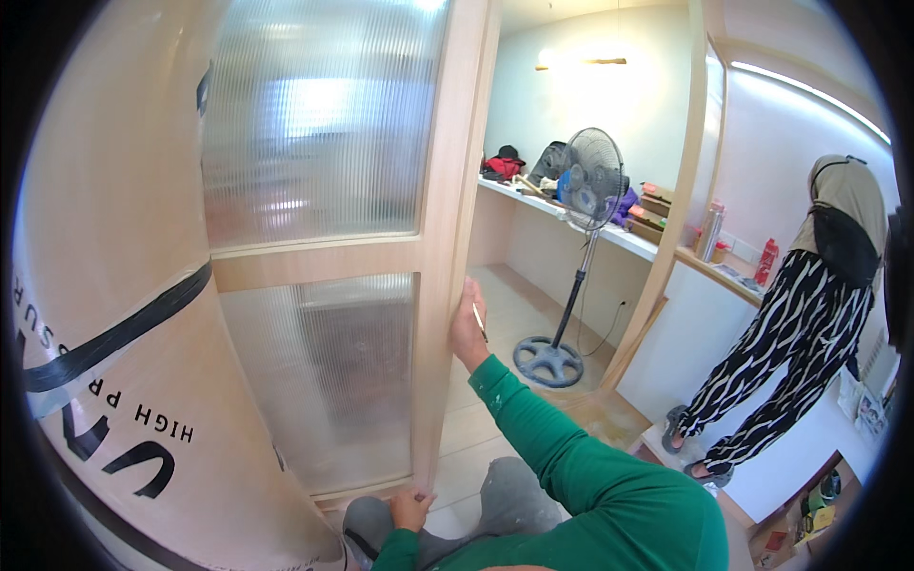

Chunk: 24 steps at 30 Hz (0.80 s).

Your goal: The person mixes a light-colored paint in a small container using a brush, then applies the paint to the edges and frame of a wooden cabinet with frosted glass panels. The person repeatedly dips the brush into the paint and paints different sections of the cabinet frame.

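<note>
A light wooden door (439, 243) with two ribbed glass panels (325, 143) stands before me. My right hand (469, 325) is raised at the door's edge, palm side against the wood. A slim stick with a dark tip (479, 321), perhaps a fine paintbrush, is held in it. My left hand (412, 508) is low, beside my grey-trousered knee (364, 521) and close to the door's bottom corner. Its fingers are bunched together; whether they hold something or touch the door, I cannot tell.
Tall wrapped material (143, 285) with black tape and print stands at left. Through the doorway are a pedestal fan (589, 185) and a cluttered white shelf (528, 194). At right, a person (792, 321) stands on a white surface near a low open compartment (807, 514).
</note>
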Each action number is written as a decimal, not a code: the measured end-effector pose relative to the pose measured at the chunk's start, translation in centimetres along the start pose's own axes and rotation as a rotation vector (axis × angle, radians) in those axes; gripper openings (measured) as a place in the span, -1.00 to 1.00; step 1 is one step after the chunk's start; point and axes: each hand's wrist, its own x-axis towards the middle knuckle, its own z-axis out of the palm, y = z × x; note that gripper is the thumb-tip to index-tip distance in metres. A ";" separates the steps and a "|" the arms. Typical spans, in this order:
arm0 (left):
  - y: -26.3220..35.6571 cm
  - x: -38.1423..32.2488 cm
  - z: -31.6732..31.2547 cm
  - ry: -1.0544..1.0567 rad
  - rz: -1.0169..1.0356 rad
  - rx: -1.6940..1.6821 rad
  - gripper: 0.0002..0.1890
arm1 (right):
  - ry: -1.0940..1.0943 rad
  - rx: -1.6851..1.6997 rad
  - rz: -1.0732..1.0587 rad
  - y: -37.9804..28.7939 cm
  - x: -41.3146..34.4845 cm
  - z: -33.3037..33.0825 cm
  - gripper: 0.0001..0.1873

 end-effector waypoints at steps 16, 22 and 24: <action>-3.5 3.4 5.6 -0.324 0.014 0.019 -0.75 | 0.080 -0.043 -0.011 -0.4 -0.7 0.3 -0.47; -4.2 3.3 6.4 -0.327 0.037 -0.095 -0.70 | 0.075 -0.119 -0.039 -2.2 -1.5 1.2 -0.44; -3.6 2.8 6.2 -0.350 0.036 -0.103 -0.74 | 0.063 -0.200 -0.010 -3.1 -2.1 0.9 -0.41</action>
